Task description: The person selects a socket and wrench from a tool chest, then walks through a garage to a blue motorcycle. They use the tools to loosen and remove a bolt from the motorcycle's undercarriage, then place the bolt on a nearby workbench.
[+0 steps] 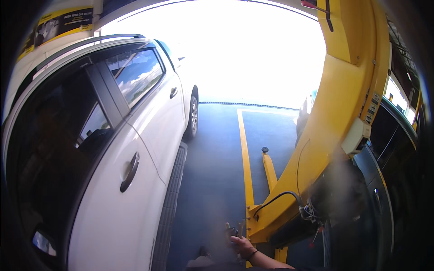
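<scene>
Metal tools (240, 229), seemingly, in curled hand (243, 246)

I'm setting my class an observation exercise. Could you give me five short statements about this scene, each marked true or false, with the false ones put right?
1. The white car stands left of the yellow post. True.
2. The right hand holds a dark object. True, though its kind is unclear.
3. The right hand touches the white car. False: it is apart from it, near the yellow post's foot.
4. The floor is blue. True.
5. Both hands are in view. False: only the right one shows.
</scene>
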`<state>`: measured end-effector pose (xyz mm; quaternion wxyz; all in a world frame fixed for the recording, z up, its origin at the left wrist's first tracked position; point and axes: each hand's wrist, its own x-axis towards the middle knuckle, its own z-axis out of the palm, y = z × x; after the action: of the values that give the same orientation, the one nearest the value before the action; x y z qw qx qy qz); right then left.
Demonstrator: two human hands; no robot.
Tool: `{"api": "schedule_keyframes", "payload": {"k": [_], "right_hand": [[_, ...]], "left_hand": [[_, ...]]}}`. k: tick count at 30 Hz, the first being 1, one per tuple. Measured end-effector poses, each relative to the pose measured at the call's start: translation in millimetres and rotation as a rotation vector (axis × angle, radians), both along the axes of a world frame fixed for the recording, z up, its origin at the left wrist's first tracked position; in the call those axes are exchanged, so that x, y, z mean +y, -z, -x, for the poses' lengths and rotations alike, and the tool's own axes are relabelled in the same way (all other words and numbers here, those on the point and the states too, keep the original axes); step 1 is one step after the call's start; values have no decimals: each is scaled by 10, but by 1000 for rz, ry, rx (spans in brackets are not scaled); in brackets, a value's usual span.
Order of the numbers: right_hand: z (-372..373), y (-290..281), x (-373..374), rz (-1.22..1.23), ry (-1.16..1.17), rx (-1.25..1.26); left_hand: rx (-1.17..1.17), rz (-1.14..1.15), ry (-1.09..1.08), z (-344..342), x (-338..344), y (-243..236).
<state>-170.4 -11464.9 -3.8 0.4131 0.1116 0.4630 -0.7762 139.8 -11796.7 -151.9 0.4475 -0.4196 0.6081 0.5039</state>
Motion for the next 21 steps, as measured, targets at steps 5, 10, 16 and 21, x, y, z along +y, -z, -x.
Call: {"api": "schedule_keyframes", "payload": {"k": [5,10,16,21], "right_hand": [[1628,-355,-485,-52,275,-13],[3277,-354,-710,81,248,130],[5462,89,-696,-10,373,263],[7164,-357,-1122,13,341,158]], "left_hand": [[-13,64,178,2510,-1002,232],[141,136,-4,5224,-2024,210],[368,-93,-63,8685,-2113,-850],[174,-18,97,9506,-2233,-526]]}}
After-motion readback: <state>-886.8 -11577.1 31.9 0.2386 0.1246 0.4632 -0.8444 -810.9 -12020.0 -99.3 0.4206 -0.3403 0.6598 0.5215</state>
